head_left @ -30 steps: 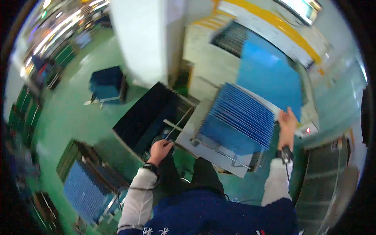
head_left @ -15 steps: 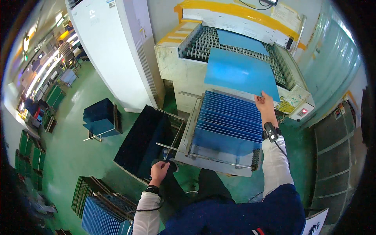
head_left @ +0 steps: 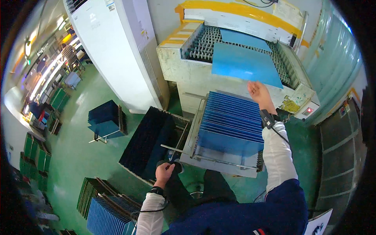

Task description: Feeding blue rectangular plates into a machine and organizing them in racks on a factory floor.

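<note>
A blue flat panel [head_left: 246,62] lies on the rollers of a conveyor machine [head_left: 172,64], its front edge overhanging the machine's near side. My right hand [head_left: 259,93] is just below that edge, its fingers loosely bent with nothing seen in them. Beneath it stands a rack [head_left: 219,162] of upright blue panels [head_left: 229,135], set side by side in slots. Low on the left, my left hand [head_left: 163,173] is curled closed over my leg, and I see nothing in it. Another blue panel [head_left: 244,39] sits farther in on the rollers.
A dark, filled rack [head_left: 147,141] stands left of the blue panels. Farther left, a smaller rack [head_left: 105,121] is on the green floor, and more racks [head_left: 109,211] stand at lower left. A tall white cabinet [head_left: 113,55] rises beside the machine. People work far off at left.
The nearer panel has slid farther onto the rollers, away from me. My right hand has come off its edge and shifted left. My left hand stays over my leg.
</note>
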A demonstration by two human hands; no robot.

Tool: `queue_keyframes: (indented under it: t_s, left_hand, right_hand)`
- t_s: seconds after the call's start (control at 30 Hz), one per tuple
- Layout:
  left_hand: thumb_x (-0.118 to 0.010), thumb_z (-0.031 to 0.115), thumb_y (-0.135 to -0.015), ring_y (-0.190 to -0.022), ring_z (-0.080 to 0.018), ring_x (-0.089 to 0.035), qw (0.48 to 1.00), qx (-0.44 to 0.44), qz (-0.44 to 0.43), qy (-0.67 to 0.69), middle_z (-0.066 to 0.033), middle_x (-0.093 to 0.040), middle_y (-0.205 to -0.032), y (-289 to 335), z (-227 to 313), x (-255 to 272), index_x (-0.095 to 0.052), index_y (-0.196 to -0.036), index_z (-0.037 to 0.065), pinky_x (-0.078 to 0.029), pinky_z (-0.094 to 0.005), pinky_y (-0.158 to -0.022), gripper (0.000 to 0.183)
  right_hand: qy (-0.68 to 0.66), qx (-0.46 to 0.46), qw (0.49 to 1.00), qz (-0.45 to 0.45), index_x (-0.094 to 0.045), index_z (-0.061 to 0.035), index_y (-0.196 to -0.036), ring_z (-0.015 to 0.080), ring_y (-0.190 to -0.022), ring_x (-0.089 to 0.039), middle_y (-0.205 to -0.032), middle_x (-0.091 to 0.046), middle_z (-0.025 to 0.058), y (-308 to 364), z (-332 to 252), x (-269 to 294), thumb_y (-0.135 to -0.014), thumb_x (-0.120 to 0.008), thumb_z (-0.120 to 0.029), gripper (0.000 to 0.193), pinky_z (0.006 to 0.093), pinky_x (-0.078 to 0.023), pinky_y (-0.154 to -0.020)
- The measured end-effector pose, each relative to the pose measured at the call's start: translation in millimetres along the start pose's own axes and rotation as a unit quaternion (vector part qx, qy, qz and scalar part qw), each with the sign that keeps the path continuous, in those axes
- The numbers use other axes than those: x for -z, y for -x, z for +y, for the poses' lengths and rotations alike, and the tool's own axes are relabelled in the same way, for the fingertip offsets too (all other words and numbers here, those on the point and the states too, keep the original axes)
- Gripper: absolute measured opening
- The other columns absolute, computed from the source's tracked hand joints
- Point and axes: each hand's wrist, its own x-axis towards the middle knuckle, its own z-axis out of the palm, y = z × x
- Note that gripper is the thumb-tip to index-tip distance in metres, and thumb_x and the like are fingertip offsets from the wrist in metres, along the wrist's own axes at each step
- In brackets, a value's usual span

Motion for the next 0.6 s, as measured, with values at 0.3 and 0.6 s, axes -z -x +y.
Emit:
queue_keyframes:
  t_s: [0.3, 0.6]
  left_hand:
    - [-0.074, 0.04, -0.085, -0.073, -0.0333, -0.069, 0.999, 0.033, -0.005, 0.024, -0.0151, -0.07, -0.077, -2.7, -19.5, -6.7, -0.073, -0.085, 0.004, -0.052, -0.0412, -0.066, 0.036]
    - [-0.073, 0.039, -0.085, -0.072, -0.0352, -0.067, 0.999, -0.039, 0.018, -0.008, -0.0161, -0.069, -0.076, -3.7, -4.8, -2.9, -0.072, -0.085, 0.004, -0.051, -0.0423, -0.065, 0.035]
  right_hand:
    - [0.056, 0.002, 0.991, 0.125, -0.056, -0.0003, -0.114, 0.0314, -0.103, -0.067, -0.116, -0.069, 0.0173, -12.3, 0.4, -32.3, -0.104, -0.048, -0.019, 0.023, 0.0426, -0.056, -0.09]
    - [0.15, 0.024, 0.988, -0.025, -0.063, -0.0007, -0.113, 0.0254, -0.099, -0.067, -0.108, -0.07, 0.0124, -21.6, -17.5, 4.2, -0.103, -0.053, -0.023, 0.027, 0.0379, -0.056, -0.085]
